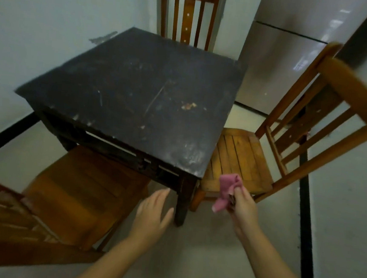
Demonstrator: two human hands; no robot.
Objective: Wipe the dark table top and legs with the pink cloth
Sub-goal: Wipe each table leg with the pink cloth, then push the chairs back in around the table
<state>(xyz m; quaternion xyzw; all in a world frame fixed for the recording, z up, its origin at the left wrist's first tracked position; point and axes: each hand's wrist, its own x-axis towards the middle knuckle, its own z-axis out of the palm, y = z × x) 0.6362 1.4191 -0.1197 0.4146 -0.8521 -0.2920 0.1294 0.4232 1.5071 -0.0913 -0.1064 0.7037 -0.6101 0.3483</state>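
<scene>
Pink cloth was bunched and pinched in the fingers of the right hand, with one end standing above the fingertips and the other hanging below them. Just beyond the grip, and to its left, stood the near corner of the dark table, its top scuffed with pale marks; the cloth was not touching it. The near table leg ran down immediately left of the held cloth. The left hand was held flat, fingers straight and together, holding nothing, left of that leg and apart from it. A wooden chair stood directly behind the grip, its slatted seat beside the table corner.
</scene>
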